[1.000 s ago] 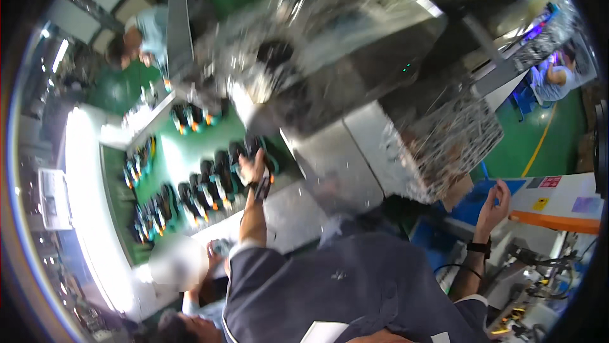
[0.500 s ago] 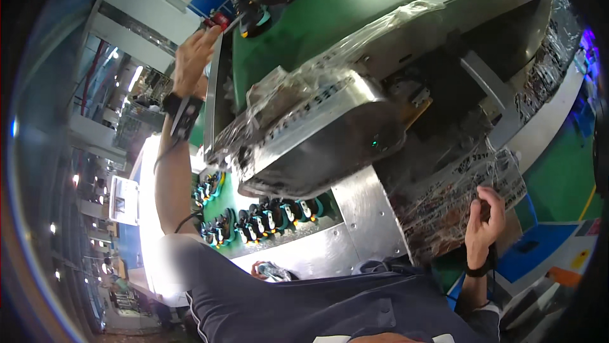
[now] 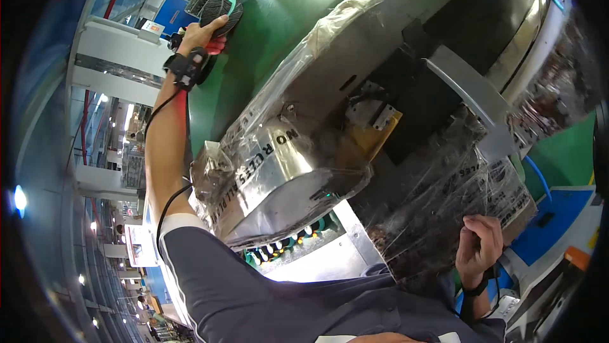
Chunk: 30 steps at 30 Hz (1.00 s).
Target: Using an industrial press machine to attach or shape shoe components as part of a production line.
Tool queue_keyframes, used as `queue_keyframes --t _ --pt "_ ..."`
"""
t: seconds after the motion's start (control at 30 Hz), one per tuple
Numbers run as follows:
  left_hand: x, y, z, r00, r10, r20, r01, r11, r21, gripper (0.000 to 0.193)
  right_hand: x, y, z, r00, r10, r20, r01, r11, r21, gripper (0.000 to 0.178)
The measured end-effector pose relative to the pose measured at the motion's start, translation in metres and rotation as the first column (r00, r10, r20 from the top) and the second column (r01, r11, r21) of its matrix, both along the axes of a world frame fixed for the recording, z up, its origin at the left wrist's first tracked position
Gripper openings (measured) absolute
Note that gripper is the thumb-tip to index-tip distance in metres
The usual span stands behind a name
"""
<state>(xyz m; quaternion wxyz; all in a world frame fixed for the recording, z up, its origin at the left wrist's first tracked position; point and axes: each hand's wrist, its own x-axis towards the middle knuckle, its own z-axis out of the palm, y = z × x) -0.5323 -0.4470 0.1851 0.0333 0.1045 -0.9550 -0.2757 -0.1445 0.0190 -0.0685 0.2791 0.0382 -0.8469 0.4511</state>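
My left arm reaches to the far left, where my left hand (image 3: 202, 37) closes around a dark shoe (image 3: 223, 12). Its ridged sole and a teal stripe show, and a finger lies across the sole. Beneath it runs a green conveyor belt (image 3: 254, 48). My right hand (image 3: 479, 249) hovers at the near right with its fingers curled in and nothing visible in them. It is close to a plastic-wrapped machine panel (image 3: 438, 222). Both wrists wear dark bands with cables.
A rounded metal housing (image 3: 285, 165) in printed plastic wrap bulges between the belt and my body. A grey curved bracket (image 3: 466, 86) juts out at right. Several shoes (image 3: 288, 241) line a lower green surface. A blue panel (image 3: 549, 222) stands at the right.
My left hand has moved from the belt's edge to the shoe and taken hold of it. My right hand has drawn slightly nearer my body, fingers curled tighter. The view has shifted.
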Motion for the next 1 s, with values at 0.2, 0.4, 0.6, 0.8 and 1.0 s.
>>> queue_keyframes --t 0.2,0.4,0.6,0.8,1.0 --pt "0.088 0.040 0.037 0.922 -0.271 -0.277 0.022 0.751 -0.660 0.059 -0.006 0.003 -0.001 0.985 0.074 -0.156 -0.074 0.997 0.006 0.014" --pt "0.265 0.131 0.050 0.720 -0.606 -0.340 0.308 0.717 -0.625 0.056 -0.002 0.006 -0.007 0.990 0.070 -0.123 -0.083 0.992 -0.099 0.028" --pt "0.385 0.181 -0.024 0.487 -0.816 -0.312 0.486 0.550 -0.680 0.048 -0.009 0.012 0.050 0.847 0.461 -0.265 -0.505 0.540 -0.673 0.104" --pt "0.380 0.203 -0.159 0.493 -0.815 -0.304 0.644 0.577 -0.502 0.065 0.061 0.018 0.023 0.931 0.364 -0.021 -0.297 0.725 -0.621 0.078" --pt "0.400 0.236 -0.193 0.591 -0.701 -0.400 0.768 0.641 0.013 0.050 0.086 -0.017 0.008 0.965 0.189 -0.183 -0.230 0.944 -0.237 0.072"
